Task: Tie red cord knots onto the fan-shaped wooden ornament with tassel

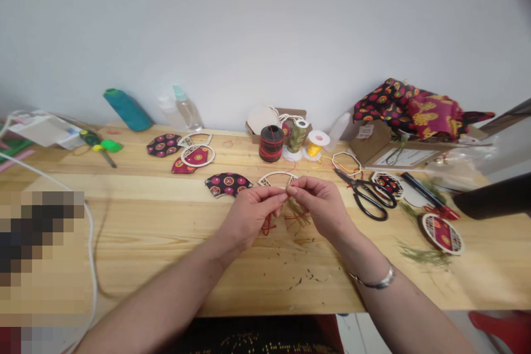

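On the far left of the surface (141,265), a teal cone (128,110) lay aslant, left of a clear bottle (188,113) with a pale green top. Farther left was a white box (50,130). A white cable (90,232) ran nearer, and a black cylinder (493,197) jutted in from the right.

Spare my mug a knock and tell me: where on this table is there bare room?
The widest bare patch of table lies between the white cable and left hand, nearer you than the patterned pieces. Scraps litter the wood between your forearms. It is crowded at the back, around the spools, and right of the right hand, around the scissors.
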Demonstrator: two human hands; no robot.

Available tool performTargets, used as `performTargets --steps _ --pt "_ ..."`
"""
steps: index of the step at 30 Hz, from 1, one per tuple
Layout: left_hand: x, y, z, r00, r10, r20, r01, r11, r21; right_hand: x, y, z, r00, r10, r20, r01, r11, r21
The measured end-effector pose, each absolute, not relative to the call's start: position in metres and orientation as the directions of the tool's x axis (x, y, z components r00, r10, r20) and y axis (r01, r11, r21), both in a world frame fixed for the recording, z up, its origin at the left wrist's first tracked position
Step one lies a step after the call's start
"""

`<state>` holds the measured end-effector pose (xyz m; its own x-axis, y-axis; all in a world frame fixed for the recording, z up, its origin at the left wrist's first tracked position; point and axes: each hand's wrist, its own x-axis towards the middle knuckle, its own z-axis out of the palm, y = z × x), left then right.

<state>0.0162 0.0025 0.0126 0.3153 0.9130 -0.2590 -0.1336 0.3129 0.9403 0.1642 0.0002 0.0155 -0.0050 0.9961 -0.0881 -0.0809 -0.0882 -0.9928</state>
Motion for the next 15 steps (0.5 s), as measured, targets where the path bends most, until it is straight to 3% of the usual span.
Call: performTargets --steps 10,15 --pt "0.0172 0.0004 0.0175 0.272 0.928 -0.254 -0.061 0.280 0.958 0.1651 -0.0002 0.0163 -0.007 0.997 -0.070 -0.064 -0.071 -0.995" --pt "0.0176 0.0028 0.0168 0.244 0.932 -0.266 -0.101 0.298 0.949 0.1654 -0.0003 0.0186 -0.080 0.982 -0.168 -0.090 -0.175 -0.980"
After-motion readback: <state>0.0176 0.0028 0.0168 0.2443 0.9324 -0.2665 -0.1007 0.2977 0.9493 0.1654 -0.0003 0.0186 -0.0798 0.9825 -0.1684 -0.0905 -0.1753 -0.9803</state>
